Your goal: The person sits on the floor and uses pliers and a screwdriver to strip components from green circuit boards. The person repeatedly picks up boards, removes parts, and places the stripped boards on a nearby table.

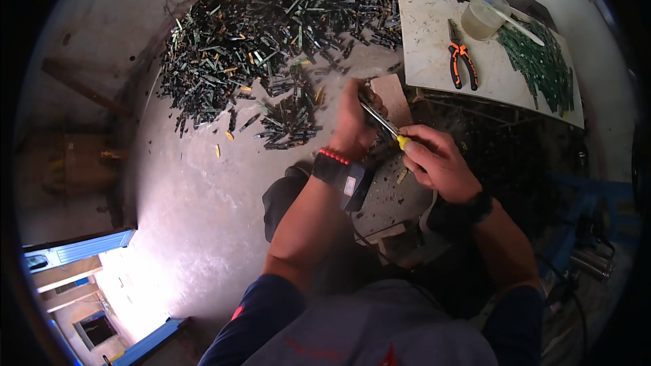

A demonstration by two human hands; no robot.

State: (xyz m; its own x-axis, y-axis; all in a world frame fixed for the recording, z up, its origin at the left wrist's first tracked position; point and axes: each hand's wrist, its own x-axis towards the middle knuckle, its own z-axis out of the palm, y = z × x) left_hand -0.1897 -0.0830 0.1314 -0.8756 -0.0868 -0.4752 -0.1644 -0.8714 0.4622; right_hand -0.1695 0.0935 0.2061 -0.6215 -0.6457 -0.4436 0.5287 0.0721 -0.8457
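My right hand [441,160] is closed around the yellow handle [403,141] of a screwdriver-like tool. Its metal shaft [382,119] slants up and left into my left hand [354,122]. The left hand's fingers are curled; whatever small thing they grip is mostly hidden behind the fingers and the shaft. Just beyond the hands is a pale brick-like block [392,93]. A small heap of dark strips [288,122] lies on the floor to the left of my left hand.
A large pile of dark strips [271,34] spreads over the floor ahead. At the right, a pale board [427,47] carries orange-and-black pliers [462,61], a cloudy plastic cup [483,17] with a white stick [519,27], and green strips [539,64].
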